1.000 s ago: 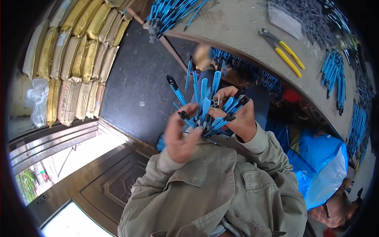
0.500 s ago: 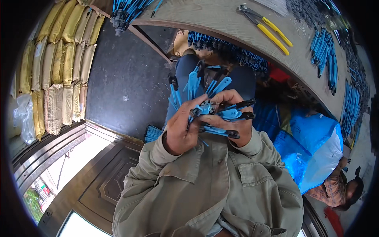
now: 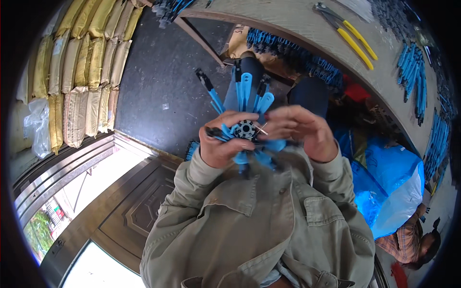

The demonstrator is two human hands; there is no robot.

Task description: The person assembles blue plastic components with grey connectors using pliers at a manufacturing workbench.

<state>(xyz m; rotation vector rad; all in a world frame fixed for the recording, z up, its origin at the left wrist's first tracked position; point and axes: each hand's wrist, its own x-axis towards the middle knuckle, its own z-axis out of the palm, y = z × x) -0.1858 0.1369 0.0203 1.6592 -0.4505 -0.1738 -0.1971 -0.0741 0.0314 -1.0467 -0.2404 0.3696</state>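
My left hand (image 3: 222,142) is closed round a black, notched hub (image 3: 246,129) with a dark hole at its centre. From the hub, several blue plastic arms (image 3: 246,86) with black ends spread out like spokes; the lower ones are smeared by motion. A thin metal pin (image 3: 261,128) sticks out at the hub's right side. My right hand (image 3: 307,132) is to the right of the hub, its fingers stretched toward the pin and the thumb held apart. Blur hides whether its fingertips touch the pin or an arm.
Yellow-handled pliers (image 3: 355,43) lie on the workbench (image 3: 288,24), near bundles of blue rods (image 3: 412,79). More rods (image 3: 288,48) are below it. A blue sack (image 3: 384,177) stands at right, with another person (image 3: 408,242) beyond. Stacked bags (image 3: 77,62) line the left.
My right hand has opened and moved right, away from the blue arms it was among. The hub now faces up in my left hand, and the lower arms have shifted. The view has moved slightly.
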